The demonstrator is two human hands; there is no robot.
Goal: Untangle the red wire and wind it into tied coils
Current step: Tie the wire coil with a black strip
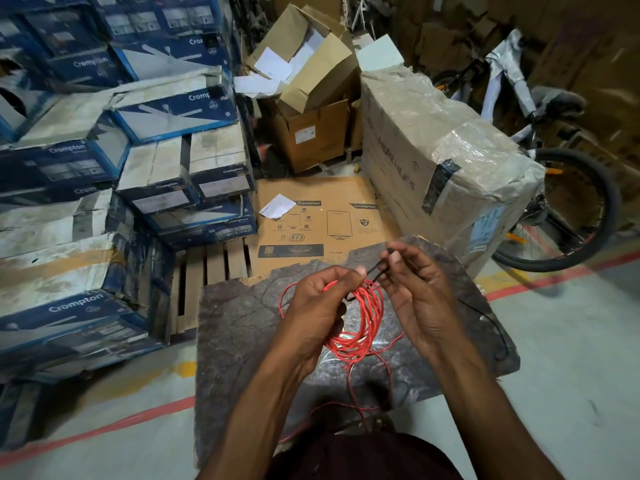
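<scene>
Left hand (322, 306) curled round a bundle of red wire (363, 323), right hand (412, 292) just beside it pinching a thin black cord (374, 269) at the coil's top, loose red end trailing down over a dark slab (242, 323), blue boxes (69, 168) stacked left, bicycle (554, 188) off right.

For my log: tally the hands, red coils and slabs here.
Hands: 2 (left hand, right hand pinching a black wire)
Red coils: 1
Slabs: 1
Total: 4

Probably a warehouse: stacked Crompton cartons (173, 109), wooden pallet (211, 275), painted floor lines (104, 433).
</scene>
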